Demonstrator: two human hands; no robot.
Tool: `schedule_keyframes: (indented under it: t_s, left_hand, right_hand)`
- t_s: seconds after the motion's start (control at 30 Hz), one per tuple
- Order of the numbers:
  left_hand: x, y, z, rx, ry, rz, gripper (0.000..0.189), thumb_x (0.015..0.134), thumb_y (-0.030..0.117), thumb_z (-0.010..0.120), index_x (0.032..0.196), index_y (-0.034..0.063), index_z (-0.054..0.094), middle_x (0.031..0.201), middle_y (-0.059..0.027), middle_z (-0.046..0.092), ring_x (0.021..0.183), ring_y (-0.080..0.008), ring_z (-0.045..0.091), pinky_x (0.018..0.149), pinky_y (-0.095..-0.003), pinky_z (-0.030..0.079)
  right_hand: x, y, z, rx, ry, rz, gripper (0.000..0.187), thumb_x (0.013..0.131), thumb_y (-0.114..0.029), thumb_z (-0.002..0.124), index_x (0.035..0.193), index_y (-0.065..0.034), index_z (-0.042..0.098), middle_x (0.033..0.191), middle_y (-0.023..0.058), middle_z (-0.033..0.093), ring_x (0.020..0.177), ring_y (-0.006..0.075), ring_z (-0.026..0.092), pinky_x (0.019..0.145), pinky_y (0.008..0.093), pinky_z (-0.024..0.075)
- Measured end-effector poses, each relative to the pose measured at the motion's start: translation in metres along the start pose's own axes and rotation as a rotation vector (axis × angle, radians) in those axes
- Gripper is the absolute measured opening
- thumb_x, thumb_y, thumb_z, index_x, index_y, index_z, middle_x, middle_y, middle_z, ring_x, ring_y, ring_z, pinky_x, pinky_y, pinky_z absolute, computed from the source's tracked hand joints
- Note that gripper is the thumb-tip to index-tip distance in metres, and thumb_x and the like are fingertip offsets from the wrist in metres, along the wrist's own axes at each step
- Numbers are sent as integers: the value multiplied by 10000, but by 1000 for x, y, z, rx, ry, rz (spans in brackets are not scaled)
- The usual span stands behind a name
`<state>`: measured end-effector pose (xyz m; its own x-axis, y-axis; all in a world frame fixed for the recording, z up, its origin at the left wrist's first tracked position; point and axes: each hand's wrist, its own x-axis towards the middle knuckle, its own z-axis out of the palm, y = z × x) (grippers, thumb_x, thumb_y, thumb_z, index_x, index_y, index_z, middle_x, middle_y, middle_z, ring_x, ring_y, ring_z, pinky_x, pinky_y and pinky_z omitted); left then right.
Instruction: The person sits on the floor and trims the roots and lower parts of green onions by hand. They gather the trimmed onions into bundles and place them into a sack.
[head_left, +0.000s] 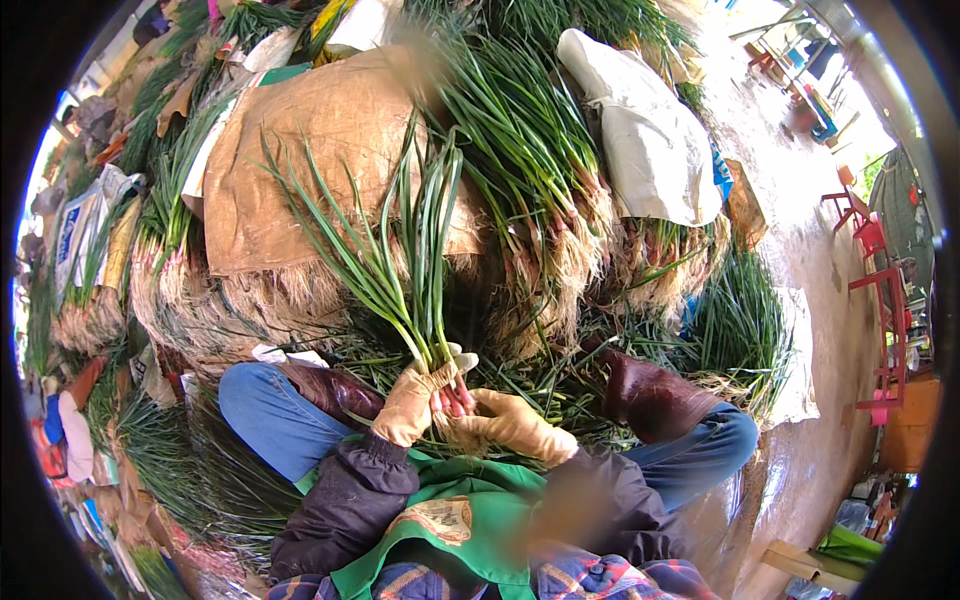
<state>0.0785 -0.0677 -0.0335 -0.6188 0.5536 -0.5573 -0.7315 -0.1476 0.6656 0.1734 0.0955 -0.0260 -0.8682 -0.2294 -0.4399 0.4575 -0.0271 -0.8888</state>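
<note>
My left hand (412, 397), in a tan glove, is closed around a small bunch of spring onions (409, 300) just above their pinkish bulbs. The long green leaves point up and away from me, and the roots hang towards my lap. At the bulbs and roots is my right hand (517, 427), gloved too, its fingers curved against the root end; whether it grips them is hard to tell. Beyond the bunch lies a large pile of spring onions (525, 150) with pale roots facing me. A brown woven sack (322, 157) covers part of the pile.
A white sack (652, 150) covers more onions at the right. Loose green leaves (555, 382) litter the ground between my boots (652, 390). More onions (165, 442) lie at the left. Red metal frames (885, 322) stand at the far right, beyond a wet floor (840, 375).
</note>
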Motion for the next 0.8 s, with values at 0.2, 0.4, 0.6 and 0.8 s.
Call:
schedule_keyframes:
  t_s: [0.2,0.4,0.6,0.8]
  left_hand:
    - [31,9,-30,-216,155,167,206,896,108,610,1096,71,573,1120,-159,644,918,-288,657,761,-387,568]
    - [43,9,-24,-294,0,145,217,892,93,614,1099,64,557,1142,-172,632,984,-318,641,838,-406,553]
    - [27,27,13,-199,69,145,235,912,92,584,1120,20,503,1136,-199,615,959,-309,642,825,-401,551]
    - [8,74,-14,61,182,455,227,910,127,591,1094,16,520,1036,-176,660,740,-296,683,478,-321,534]
  right_hand:
    - [-51,-4,-55,701,114,-91,261,940,-223,561,1061,4,605,720,-34,529,567,35,409,492,183,336]
    - [-63,-40,-49,304,386,63,226,929,-154,569,1094,-18,644,699,-13,540,585,49,451,543,193,386]
    - [0,-8,-2,-483,606,-441,232,792,-63,675,1021,-70,638,939,126,659,852,295,653,745,303,516]
    - [24,-18,-106,-853,1056,-403,464,722,-131,726,1163,-136,581,929,136,635,762,292,638,684,368,517]
